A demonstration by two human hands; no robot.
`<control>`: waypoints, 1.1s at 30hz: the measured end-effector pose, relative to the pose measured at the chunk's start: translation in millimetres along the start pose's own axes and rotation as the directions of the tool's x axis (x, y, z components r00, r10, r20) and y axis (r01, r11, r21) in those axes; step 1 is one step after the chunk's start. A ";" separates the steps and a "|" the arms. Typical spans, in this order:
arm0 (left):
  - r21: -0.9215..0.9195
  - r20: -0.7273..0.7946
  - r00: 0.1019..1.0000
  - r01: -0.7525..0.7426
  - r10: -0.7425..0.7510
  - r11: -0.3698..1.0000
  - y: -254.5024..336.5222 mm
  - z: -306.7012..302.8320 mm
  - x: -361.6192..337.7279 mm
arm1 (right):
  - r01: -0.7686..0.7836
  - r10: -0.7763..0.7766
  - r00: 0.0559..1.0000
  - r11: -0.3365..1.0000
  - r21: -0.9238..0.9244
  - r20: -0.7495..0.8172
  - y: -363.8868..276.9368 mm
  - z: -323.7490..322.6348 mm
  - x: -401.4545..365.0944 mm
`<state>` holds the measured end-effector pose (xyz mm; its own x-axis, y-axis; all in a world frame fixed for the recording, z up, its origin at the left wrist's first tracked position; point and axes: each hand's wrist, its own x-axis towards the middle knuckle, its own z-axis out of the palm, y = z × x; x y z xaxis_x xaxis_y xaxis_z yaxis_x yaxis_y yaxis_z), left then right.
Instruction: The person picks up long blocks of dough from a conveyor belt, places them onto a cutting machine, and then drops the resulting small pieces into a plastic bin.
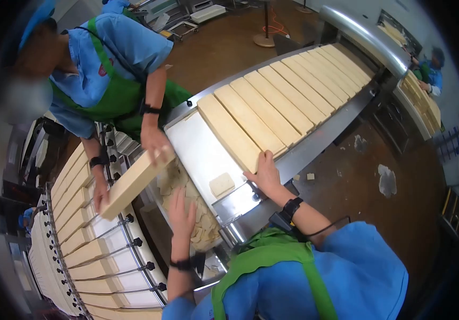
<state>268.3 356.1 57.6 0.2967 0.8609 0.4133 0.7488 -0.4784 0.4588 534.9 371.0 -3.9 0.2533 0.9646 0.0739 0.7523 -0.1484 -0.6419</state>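
My right hand [264, 173] grips the near end of the front long pale-yellow slab [229, 130], thumb and fingers on either side of its end. This slab lies in a row with several similar slabs on the belt. My left hand [182, 216] holds nothing and has its fingers apart, above a bin of pale scraps [202, 226]. Across from me, a co-worker's two hands carry another long slab [136, 184], tilted, over the gap between the two conveyors. A small offcut [222, 184] lies on the white belt [200, 146] near my right hand.
On the left, a second conveyor carries several slabs [75, 226] between metal rods with black knobs [137, 242]. A curved metal hood [365, 34] spans the belt's far end. Scraps [386, 180] lie on the brown floor. Another person [433, 74] stands at far right.
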 end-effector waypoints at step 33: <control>-0.693 -0.118 0.642 0.494 -0.758 0.526 -178.2 60.6 48.9 | 0.367 -0.357 0.866 0.929 0.040 0.349 -20.0 26.3 63.9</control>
<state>185.3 494.0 -51.5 -0.4464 0.8948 0.0103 0.1296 0.0533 0.9901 520.0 441.3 -6.4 -0.2618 0.9648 0.0267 0.7675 0.2249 -0.6004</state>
